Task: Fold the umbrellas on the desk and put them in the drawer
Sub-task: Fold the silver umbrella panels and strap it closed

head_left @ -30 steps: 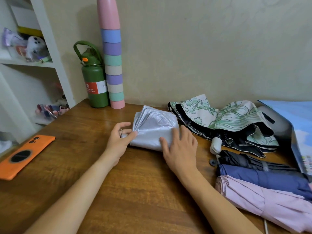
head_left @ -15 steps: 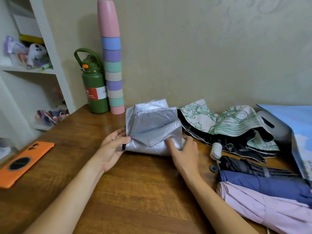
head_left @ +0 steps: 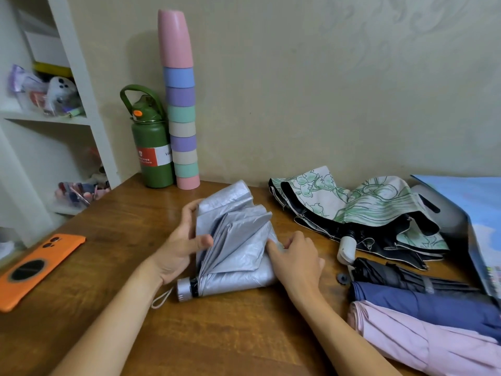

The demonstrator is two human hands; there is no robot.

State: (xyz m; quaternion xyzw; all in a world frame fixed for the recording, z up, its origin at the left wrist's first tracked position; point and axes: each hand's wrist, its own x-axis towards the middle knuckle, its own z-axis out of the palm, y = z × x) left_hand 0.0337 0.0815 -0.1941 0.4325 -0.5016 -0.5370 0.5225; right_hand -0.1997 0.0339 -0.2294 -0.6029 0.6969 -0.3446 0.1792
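Silver umbrella (head_left: 235, 248) turned handle-near; five umbrellas

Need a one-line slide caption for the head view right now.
Both hands, left hand and right hand, gather the pleats of a silver umbrella on the wooden desk, four more umbrellas lying to the right.
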